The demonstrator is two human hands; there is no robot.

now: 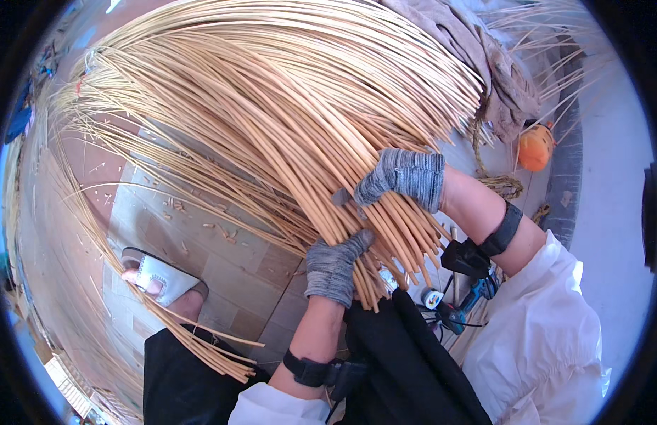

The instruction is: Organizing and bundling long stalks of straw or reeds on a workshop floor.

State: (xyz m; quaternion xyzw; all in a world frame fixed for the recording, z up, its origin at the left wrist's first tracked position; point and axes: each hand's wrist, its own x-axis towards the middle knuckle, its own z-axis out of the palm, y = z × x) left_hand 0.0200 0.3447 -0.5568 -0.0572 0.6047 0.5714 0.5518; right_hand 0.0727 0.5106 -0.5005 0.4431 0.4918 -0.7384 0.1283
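A large bundle of long, thin peeled rods (243, 101), likely willow or rattan, fans from the upper left toward me. My left hand (338, 265), in a grey knitted glove, grips several thick rod ends (323, 212) low in the bundle. Further right, my right hand (400, 178), gloved alike, is closed around another group of rods, its fingers partly hidden among them. A smaller bunch of rods (217, 358) lies across my leg and sandalled foot at the lower left.
Cut rod bits (225, 232) litter the tiled floor (254, 276). A cordless power tool (466, 305) and a white-topped round container (431, 298) sit near my right forearm. Brown cloth (498, 79), rope (501, 185) and an orange object (536, 147) are at the upper right.
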